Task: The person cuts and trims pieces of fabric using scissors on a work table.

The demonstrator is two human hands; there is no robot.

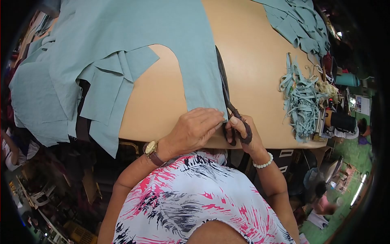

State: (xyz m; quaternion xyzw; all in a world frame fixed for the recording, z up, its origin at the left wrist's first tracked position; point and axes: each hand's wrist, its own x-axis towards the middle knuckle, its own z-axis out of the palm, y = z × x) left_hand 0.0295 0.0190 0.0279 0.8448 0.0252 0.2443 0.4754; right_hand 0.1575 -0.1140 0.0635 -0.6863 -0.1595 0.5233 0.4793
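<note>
A large pale blue-green cloth lies over the table, with a long strip of it running down toward the front edge. My left hand, with a watch on its wrist, has its fingers pressed together on the lower end of that strip. Dark scissors are in my right hand, its fingers at the handles. The blades point away from me along the strip's right edge. My left fingertips are close beside my right thumb.
Thin cloth scraps are heaped at the table's right side. More cut cloth pieces lie at the back right. Folded cloth hangs over the left edge. The wooden table shows between them. People are partly visible at lower left and right.
</note>
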